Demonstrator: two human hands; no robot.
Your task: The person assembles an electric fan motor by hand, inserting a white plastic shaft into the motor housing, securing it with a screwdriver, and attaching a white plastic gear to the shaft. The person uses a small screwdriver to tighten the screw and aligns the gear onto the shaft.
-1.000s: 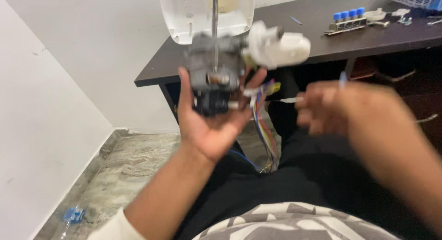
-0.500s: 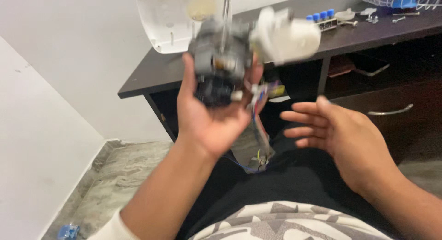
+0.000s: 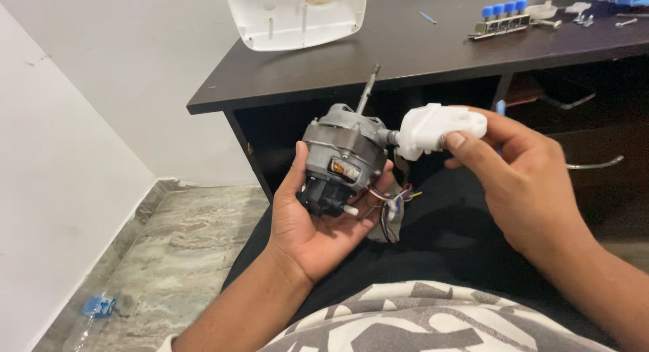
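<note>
My left hand (image 3: 318, 223) cradles a grey electric motor (image 3: 341, 156) from below, its metal shaft (image 3: 369, 88) pointing up toward the desk. A black part sits at the motor's lower end, and coloured wires (image 3: 394, 207) hang from its side over my lap. My right hand (image 3: 520, 176) pinches a white plastic housing (image 3: 433, 129) that is joined to the motor's side. A thin blue piece (image 3: 500, 107) shows behind my right fingers.
A dark wooden desk (image 3: 419, 61) stands ahead with a white plastic cover (image 3: 297, 17), a switch strip with blue buttons (image 3: 503, 17) and loose screws (image 3: 625, 21) on it. A drawer handle (image 3: 595, 166) is at right. Marble floor at left holds a small blue object (image 3: 100, 305).
The motor has come down from in front of the desk top toward my lap. My right hand, open and apart half a second ago, now grips the white housing.
</note>
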